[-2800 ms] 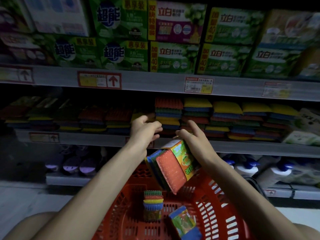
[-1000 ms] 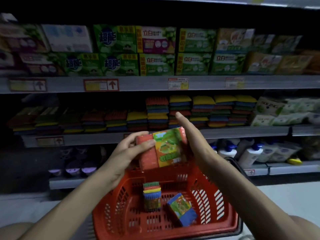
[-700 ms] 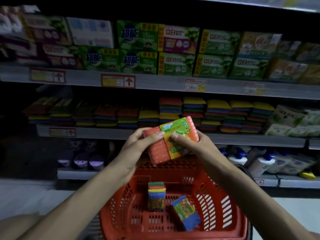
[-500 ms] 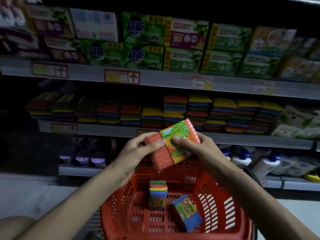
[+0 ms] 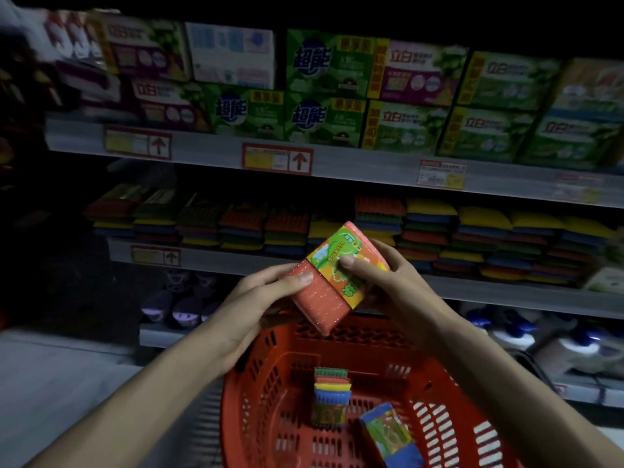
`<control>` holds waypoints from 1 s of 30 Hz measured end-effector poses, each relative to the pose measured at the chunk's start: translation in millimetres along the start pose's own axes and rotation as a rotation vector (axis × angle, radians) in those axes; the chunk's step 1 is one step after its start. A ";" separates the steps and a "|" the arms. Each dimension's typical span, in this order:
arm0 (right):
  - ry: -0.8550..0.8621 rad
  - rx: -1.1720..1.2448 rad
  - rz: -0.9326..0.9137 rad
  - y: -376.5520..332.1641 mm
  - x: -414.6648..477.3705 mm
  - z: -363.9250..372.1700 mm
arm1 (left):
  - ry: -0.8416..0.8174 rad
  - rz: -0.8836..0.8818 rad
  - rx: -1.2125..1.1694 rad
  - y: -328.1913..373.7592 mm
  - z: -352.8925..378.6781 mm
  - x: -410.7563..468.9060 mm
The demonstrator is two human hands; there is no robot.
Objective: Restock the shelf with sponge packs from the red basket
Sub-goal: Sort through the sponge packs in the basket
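Now a sponge pack [image 5: 332, 276] is pinched between both hands, left hand [image 5: 260, 298] and right hand [image 5: 381, 282], having been lifted and tilted above the red basket [image 5: 449, 430]. Two packs are left inside; the sponge shelf [image 5: 472, 288] is likely to be reached next.

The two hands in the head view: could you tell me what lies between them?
In the head view, the sponge pack lies tilted between the left hand and right hand, gripped by both above the red basket.

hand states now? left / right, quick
Left hand: closed on the sponge pack, thumb on its orange end.
Right hand: closed on the same pack, thumb on the label.
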State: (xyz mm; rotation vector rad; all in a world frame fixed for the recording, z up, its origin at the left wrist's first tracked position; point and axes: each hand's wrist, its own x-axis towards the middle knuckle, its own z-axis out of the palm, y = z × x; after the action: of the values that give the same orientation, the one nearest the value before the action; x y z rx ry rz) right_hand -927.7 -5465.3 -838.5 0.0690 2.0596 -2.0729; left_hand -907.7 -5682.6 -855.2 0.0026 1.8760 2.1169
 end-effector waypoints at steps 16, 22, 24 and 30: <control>0.055 -0.156 -0.124 9.4 15.1 33.3 | 0.396 -0.086 -0.501 8.2 -5.3 64.0; 0.008 -0.177 -0.203 9.1 21.6 28.2 | 0.430 -0.029 -0.464 17.9 8.2 83.8; 0.013 -0.169 -0.200 8.2 24.7 25.5 | 0.418 -0.007 -0.434 22.8 14.6 87.4; 0.039 -0.151 -0.163 6.8 36.4 21.9 | 0.466 -0.019 -0.429 28.3 30.0 99.1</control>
State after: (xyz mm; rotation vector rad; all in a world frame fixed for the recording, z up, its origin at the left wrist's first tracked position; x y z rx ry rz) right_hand -959.3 -5491.4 -851.5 -0.0862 2.3083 -2.0118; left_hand -1002.3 -5633.2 -843.7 -0.6491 1.5734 2.6286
